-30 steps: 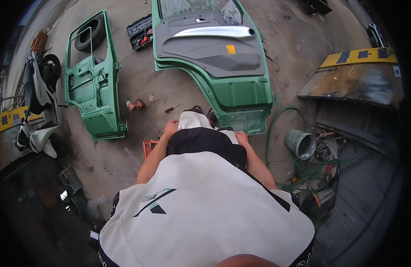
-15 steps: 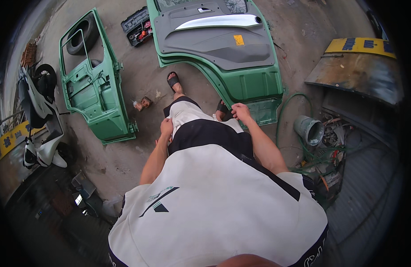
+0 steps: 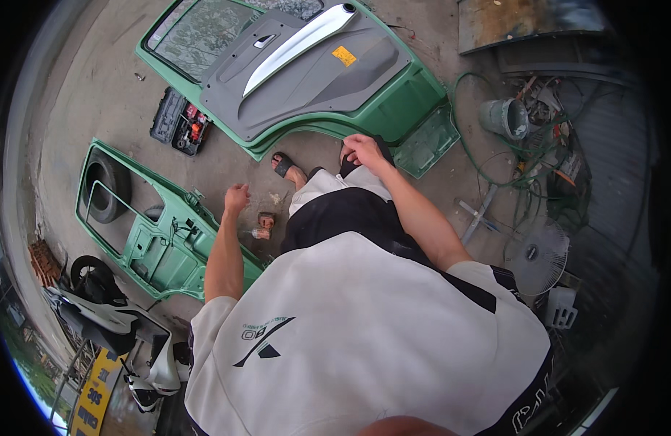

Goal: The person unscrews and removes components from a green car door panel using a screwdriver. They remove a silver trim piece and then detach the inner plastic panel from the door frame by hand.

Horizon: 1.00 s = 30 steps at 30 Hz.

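Green door (image 3: 393, 116) edge under curled right hand (image 3: 362, 149) fingers.

- Left hand (image 3: 237, 198): loosely curled into a fist, arm extended toward 11 o'clock, holding nothing.
- Right hand (image 3: 362, 150): fingers bent, forearm reaching toward 12 o'clock.

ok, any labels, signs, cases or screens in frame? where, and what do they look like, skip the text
Yellow sticker: small rectangle on the grey inner panel of the big green door, top centre.
Yellow sign: slanted board with dark lettering, bottom left beside the white scooter.
Open tool case: black, red tools inside, on the ground left of the big door.
No screens visible.
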Available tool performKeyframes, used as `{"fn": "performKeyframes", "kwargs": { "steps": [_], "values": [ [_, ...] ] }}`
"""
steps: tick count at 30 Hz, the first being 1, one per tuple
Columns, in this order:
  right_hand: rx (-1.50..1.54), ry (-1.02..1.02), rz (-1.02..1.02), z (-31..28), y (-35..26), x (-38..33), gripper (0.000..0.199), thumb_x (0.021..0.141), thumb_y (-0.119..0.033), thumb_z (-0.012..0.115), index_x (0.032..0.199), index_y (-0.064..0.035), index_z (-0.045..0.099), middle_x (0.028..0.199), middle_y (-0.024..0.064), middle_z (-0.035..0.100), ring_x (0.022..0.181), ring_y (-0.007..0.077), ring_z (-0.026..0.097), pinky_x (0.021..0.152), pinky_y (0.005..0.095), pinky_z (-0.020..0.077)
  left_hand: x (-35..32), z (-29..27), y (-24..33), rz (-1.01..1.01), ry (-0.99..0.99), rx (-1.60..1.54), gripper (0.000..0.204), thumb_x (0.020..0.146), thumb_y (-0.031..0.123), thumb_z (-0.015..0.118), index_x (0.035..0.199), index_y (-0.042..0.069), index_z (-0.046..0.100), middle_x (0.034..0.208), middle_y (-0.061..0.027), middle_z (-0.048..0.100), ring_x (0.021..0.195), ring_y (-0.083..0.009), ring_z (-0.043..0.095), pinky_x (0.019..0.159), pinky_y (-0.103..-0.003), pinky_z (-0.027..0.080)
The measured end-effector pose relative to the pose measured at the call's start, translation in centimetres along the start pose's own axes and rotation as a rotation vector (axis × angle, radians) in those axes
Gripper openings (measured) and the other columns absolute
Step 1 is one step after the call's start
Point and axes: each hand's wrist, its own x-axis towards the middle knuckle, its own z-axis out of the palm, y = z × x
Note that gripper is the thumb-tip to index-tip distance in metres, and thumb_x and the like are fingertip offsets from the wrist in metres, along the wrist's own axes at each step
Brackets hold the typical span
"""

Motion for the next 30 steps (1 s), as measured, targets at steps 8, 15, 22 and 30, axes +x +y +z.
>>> {"fn": "performKeyframes", "kwargs": {
  "steps": [8, 15, 22, 30],
  "values": [
    [-0.235, -0.093, 0.180, 1.2, 3.9, 3.8, 0.024, 0.094, -0.028, 0.069, 0.100, -0.0056, 0.074, 0.079, 0.0038, 0.071, 0.061, 0.0134, 0.064, 0.056, 0.0300, 0.0526, 2.8, 1.3, 18.2, 0.129, -0.078, -0.182, 0.036, 0.102, 0.033, 0.058, 0.121, 0.003, 0.063, 0.095, -0.0056, 0.070, 0.078, -0.0140, 0.067, 0.068, -0.030, 0.052],
    [0.244, -0.062, 0.296, 1.1, 4.6, 10.0, 0.022, 0.097, -0.025, 0.066, 0.105, -0.0047, 0.069, 0.079, 0.0035, 0.069, 0.059, 0.0109, 0.063, 0.048, 0.0271, 0.0501, 4.3, 14.1, 20.8, 0.219, -0.304, 0.182, 0.037, 0.101, 0.034, 0.061, 0.119, 0.003, 0.067, 0.096, -0.0098, 0.072, 0.084, -0.0175, 0.069, 0.077, -0.032, 0.053],
    [0.416, 0.101, 0.489, -2.6, 12.4, 11.8, 0.017, 0.097, -0.019, 0.065, 0.098, -0.0025, 0.066, 0.076, 0.0045, 0.068, 0.056, 0.0116, 0.063, 0.046, 0.0288, 0.0492, 17.2, 22.9, 24.0, 0.261, -0.395, 0.617, 0.036, 0.095, 0.034, 0.064, 0.116, 0.005, 0.070, 0.110, -0.0165, 0.075, 0.105, -0.0329, 0.071, 0.091, -0.042, 0.054],
    [-0.239, 0.219, 0.262, -0.6, 11.7, 13.9, 0.025, 0.089, -0.029, 0.074, 0.089, -0.0043, 0.069, 0.077, 0.0084, 0.073, 0.068, 0.0250, 0.071, 0.064, 0.0380, 0.0547, 31.1, 32.5, 29.7, 0.248, -0.096, 0.358, 0.044, 0.094, 0.033, 0.066, 0.126, 0.003, 0.063, 0.120, -0.0206, 0.069, 0.116, -0.0396, 0.063, 0.100, -0.047, 0.050]
  ]
}}
